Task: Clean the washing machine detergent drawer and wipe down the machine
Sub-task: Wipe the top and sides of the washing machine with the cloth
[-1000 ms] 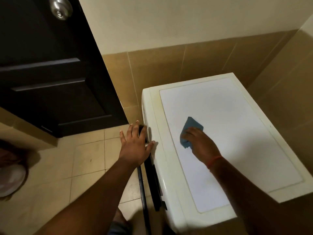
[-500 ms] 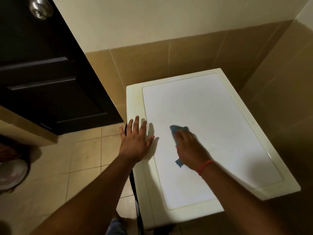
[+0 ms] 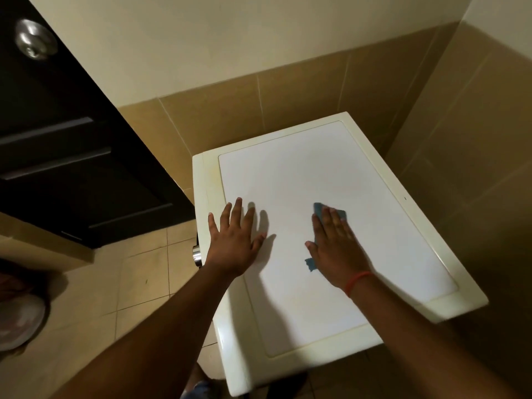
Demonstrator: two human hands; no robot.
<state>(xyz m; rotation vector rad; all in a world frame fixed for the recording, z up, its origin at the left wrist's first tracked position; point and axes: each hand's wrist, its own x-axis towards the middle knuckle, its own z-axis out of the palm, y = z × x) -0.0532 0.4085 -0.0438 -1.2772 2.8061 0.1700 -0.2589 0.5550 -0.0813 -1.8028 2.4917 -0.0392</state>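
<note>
Flat-palmed is your grip on the blue cloth (image 3: 331, 214): your right hand (image 3: 335, 251) lies released on it, fingers straight, pressing it to the white top panel (image 3: 288, 174) of the washing machine (image 3: 466, 300), with cloth corners peeking out past the fingertips and by the thumb. Your left hand (image 3: 234, 240) rests open too, spread on the panel's left edge, holding nothing and steadying you. From the head view, keep that even pressure and work in overlapping passes, I'd say, taking in the cream rim (image 3: 205, 180), where yellowish marks show. The detergent drawer is not visible here. Mind the chrome knob (image 3: 197, 254) just beside your left wrist.
</note>
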